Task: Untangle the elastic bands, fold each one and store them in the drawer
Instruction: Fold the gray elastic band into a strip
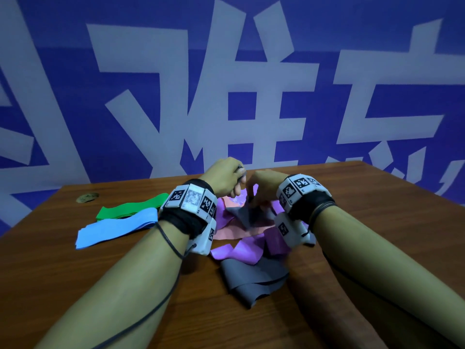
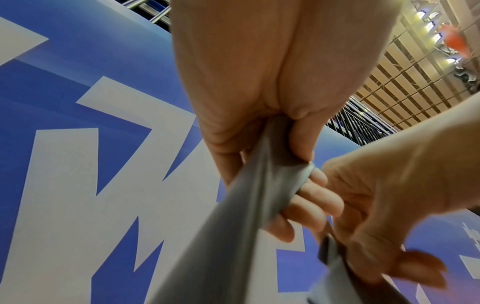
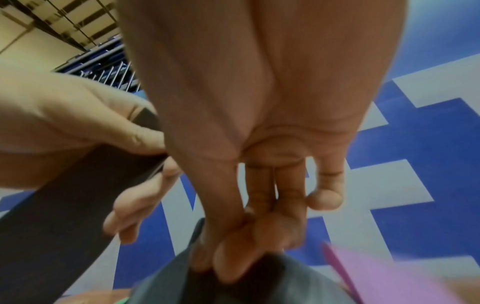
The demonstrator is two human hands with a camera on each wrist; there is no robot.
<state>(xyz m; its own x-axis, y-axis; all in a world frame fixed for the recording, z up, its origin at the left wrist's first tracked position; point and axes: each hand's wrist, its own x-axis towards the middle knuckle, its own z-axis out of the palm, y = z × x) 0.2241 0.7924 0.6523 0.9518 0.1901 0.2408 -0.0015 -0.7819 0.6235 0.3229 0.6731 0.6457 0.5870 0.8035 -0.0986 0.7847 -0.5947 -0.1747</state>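
A tangle of grey [image 1: 251, 275], purple [image 1: 241, 253] and orange [image 1: 231, 233] elastic bands lies on the wooden table [image 1: 377, 222] between my forearms. My left hand [image 1: 230, 180] is raised above the heap and grips a stretch of the grey band [image 2: 233, 216] in its fist. My right hand [image 1: 261, 185] pinches another part of the same grey band [image 3: 233, 288] between thumb and fingertips, close beside the left hand [image 3: 78, 127]. A purple band [image 3: 389, 275] hangs next to the right hand's fingers. The drawer is not in view.
A folded green band [image 1: 130, 206] and a folded light blue band [image 1: 115, 227] lie side by side on the table's left half. A small round metallic object [image 1: 86, 196] sits near the far left edge. A blue wall with white characters [image 1: 226, 84] stands behind the table.
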